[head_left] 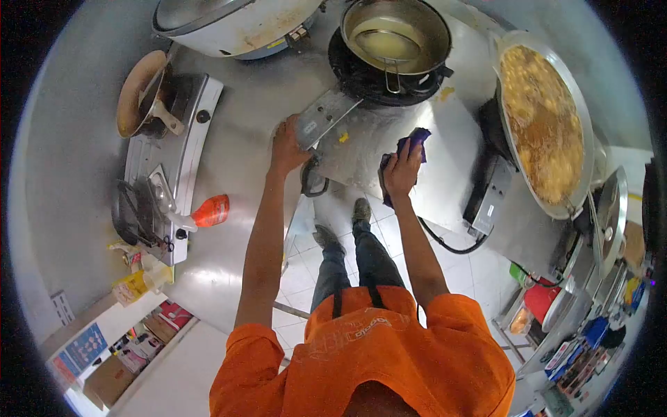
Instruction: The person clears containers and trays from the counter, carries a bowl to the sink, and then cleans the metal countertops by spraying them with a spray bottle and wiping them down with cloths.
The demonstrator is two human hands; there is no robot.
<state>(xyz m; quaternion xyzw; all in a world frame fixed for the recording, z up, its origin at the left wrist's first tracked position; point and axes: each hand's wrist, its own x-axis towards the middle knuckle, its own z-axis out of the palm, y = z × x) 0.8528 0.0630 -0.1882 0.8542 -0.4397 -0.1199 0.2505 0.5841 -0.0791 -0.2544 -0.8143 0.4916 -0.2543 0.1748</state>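
Note:
My left hand (286, 149) grips the edge of a metal control panel (326, 118) that juts from the front of a black gas burner (379, 94). A deep pan (445, 38) sits on that burner, with a wire strainer (389, 44) resting in its pale yellow liquid. My right hand (403, 172) is closed over a dark purple cloth (421, 137), pressed on the steel counter (445, 167) near its front edge. A yellow food scrap (343, 137) lies between my hands. Below the panel, a black hose (315, 182) loops at the counter edge.
At right, a wide pan (545, 125) of bubbling brown-yellow food stands on another burner. A two-burner stove (198, 132) at left carries a frying pan (167, 115). An orange spray bottle (211, 210) lies beside it. A white rice cooker (257, 28) stands at the back.

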